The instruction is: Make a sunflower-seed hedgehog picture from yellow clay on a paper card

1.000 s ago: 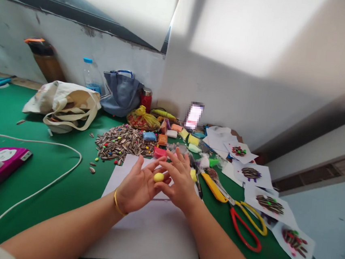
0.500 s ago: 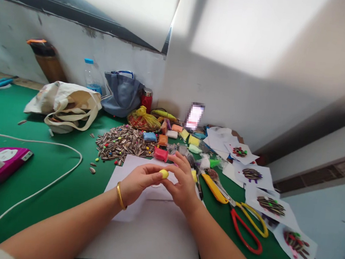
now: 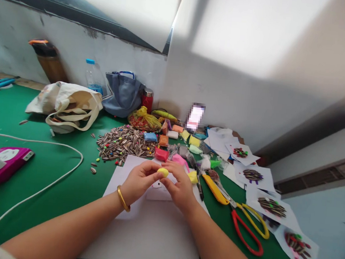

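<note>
A small yellow lump of modelling clay (image 3: 162, 172) is pinched between the fingertips of both hands. My left hand (image 3: 141, 179), with a gold bangle at the wrist, holds it from the left. From the other side my right hand (image 3: 181, 185) grips it with thumb and fingers. Below them lies a small white card (image 3: 158, 194) with small dark and pink marks, partly covered by the hands. It rests on larger white paper (image 3: 146, 237). Just beyond the fingers are a red clay packet (image 3: 161, 154) and a pink piece (image 3: 181, 161).
Sunflower seeds (image 3: 125, 141) are heaped behind the paper, with several clay packets beside them. Scissors (image 3: 247, 224) and a yellow utility knife (image 3: 215, 189) lie at the right, near seed-decorated cards (image 3: 271, 206). A white cable (image 3: 74, 165) curves across the green table at the left.
The yellow clay looks more elongated. My right fingers have curled lower and closer around it, uncovering the pink piece behind. The whole view has shifted slightly.
</note>
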The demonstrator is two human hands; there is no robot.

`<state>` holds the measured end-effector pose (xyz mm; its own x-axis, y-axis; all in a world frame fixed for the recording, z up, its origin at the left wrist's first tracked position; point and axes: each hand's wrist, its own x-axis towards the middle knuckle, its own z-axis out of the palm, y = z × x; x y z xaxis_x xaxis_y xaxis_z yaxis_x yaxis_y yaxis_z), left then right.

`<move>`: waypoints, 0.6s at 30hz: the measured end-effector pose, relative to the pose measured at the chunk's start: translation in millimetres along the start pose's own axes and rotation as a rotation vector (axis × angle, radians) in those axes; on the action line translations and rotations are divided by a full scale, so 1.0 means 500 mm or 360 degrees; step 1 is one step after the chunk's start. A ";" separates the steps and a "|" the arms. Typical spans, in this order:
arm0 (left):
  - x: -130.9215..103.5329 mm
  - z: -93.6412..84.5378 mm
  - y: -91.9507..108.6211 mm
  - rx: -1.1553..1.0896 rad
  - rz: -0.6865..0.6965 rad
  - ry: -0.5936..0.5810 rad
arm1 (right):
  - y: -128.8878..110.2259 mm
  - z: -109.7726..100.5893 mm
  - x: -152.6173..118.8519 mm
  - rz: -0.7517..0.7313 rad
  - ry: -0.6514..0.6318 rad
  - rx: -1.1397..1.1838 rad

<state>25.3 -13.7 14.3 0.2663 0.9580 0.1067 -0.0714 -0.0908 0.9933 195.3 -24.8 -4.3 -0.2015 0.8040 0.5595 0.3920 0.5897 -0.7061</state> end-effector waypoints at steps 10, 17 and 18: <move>0.003 -0.009 -0.026 -0.0074 0.0086 -0.0019 | -0.018 -0.003 0.005 0.0022 0.0076 0.0120; 0.003 -0.019 -0.006 0.0534 0.0441 -0.0154 | -0.020 -0.001 0.009 -0.0026 0.0069 -0.0040; 0.003 -0.019 -0.005 0.0608 0.0464 -0.0131 | -0.021 0.000 0.010 -0.0053 0.0053 -0.0090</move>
<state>16.8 -9.3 11.6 0.3639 0.8544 0.3710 0.1995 -0.4606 0.8649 190.2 -27.0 5.6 -0.1854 0.7804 0.5971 0.4358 0.6099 -0.6619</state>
